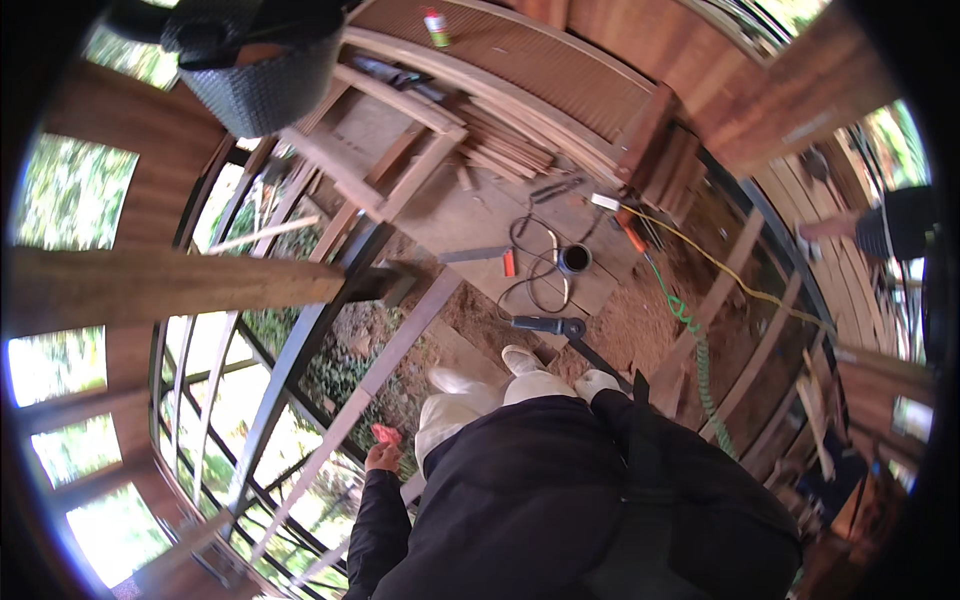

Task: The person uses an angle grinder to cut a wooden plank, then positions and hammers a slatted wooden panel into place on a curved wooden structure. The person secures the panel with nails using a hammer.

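Observation:
My left hand point(381, 457) is at the lower left, its fingers closed round a crumpled red piece point(386, 434), which looks like a glove or cloth. My right hand point(597, 383), in a whitish glove, is beside my right thigh; its fingers are too small to make out. Just ahead of it lies a black power tool point(545, 325) with a round head, and a dark strip runs from it toward that hand. Farther off on the ground are a handsaw point(478, 255) with an orange handle, a dark round tin point(575, 259) and a looped cable point(558, 285).
A timber frame point(425, 175) and stacked wood strips point(510, 145) lie ahead. A black basket point(262, 92) is at upper left. Beams point(360, 395) cross an open lattice on the left. A green coiled hose point(703, 375) and yellow cord point(745, 285) run right, where another person's dark-clothed limb point(885, 228) shows.

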`<state>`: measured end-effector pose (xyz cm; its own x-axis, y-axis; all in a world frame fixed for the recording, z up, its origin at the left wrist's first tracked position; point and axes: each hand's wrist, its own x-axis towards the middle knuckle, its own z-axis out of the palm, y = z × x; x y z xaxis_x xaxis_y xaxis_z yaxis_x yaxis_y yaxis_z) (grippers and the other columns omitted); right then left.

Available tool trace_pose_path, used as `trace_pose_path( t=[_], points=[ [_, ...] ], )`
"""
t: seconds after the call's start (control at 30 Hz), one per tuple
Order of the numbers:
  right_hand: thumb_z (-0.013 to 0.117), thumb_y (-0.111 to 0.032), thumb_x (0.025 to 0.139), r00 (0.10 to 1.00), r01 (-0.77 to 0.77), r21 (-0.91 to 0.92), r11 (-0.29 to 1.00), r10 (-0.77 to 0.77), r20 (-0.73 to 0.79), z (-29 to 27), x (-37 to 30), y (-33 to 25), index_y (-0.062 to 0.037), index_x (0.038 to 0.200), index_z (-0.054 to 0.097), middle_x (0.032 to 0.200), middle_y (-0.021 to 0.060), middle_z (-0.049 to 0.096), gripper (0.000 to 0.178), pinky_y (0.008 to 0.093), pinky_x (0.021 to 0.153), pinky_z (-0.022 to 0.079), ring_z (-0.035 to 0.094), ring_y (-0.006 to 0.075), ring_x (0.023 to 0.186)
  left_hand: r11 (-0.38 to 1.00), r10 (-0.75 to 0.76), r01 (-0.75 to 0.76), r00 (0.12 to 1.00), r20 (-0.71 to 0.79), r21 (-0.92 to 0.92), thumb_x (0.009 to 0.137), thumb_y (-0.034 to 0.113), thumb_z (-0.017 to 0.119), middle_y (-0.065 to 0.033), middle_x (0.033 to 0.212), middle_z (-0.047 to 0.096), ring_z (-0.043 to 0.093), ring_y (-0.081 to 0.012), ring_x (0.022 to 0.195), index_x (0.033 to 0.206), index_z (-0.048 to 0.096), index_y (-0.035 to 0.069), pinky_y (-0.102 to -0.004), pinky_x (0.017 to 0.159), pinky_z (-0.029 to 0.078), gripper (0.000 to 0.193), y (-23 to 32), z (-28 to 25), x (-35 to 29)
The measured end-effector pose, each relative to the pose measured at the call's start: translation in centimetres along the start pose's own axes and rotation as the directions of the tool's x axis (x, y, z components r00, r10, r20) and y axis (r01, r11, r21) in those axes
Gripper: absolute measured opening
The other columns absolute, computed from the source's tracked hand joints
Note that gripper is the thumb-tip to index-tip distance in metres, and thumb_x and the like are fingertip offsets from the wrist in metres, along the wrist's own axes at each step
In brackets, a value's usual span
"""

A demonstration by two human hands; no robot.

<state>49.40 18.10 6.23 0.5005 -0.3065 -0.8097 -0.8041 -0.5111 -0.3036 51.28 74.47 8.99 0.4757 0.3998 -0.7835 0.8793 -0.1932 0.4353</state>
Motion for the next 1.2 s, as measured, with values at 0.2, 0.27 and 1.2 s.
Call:
trace_pose_path(
  t=[0.2, 0.27, 1.2],
  points=[
    [0.061, -0.046, 0.089, 0.933, -0.290, 0.120, 0.949, 0.253, 0.256, 6.8, -0.4, 2.2, -0.0049, 0.102, 0.079, 0.111, 0.0226, 0.074, 0.046, 0.0462, 0.096, 0.053, 0.069, 0.0379, 0.111, 0.935, 0.291, -0.311, 0.948, 0.133, 0.170, 0.090, 0.012, 0.074, -0.0144, 0.094, 0.074, 0.071, -0.0214, 0.075, 0.127, 0.060, 0.001, -0.0361, 0.066, 0.057, 0.041, 12.6, -5.9, 14.9],
    [0.059, -0.049, 0.091, 0.929, -0.339, 0.138, 0.931, 0.307, 0.207, 11.7, 0.8, 1.1, -0.0044, 0.108, 0.077, 0.115, 0.0232, 0.073, 0.051, 0.0468, 0.098, 0.052, 0.067, 0.0390, 0.115, 0.755, 0.379, -0.376, 0.919, 0.110, 0.538, 0.086, 0.012, 0.075, -0.0146, 0.089, 0.074, 0.070, -0.0244, 0.076, 0.124, 0.065, 0.005, -0.0385, 0.069, 0.057, 0.040, 18.2, -7.7, 20.9],
    [0.056, -0.040, 0.093, 0.876, -0.447, -0.094, 0.889, 0.457, 0.157, 25.7, 25.4, -13.2, -0.0056, 0.108, 0.075, 0.117, 0.0207, 0.072, 0.042, 0.0487, 0.097, 0.051, 0.068, 0.0368, 0.110, 0.129, 0.523, -0.572, 0.734, 0.434, 0.810, 0.080, 0.023, 0.077, -0.0249, 0.147, 0.052, 0.047, -0.0419, 0.138, 0.141, 0.053, 0.000, -0.0455, 0.119, 0.037, 0.069, 45.8, 0.3, 47.0]
  ],
)
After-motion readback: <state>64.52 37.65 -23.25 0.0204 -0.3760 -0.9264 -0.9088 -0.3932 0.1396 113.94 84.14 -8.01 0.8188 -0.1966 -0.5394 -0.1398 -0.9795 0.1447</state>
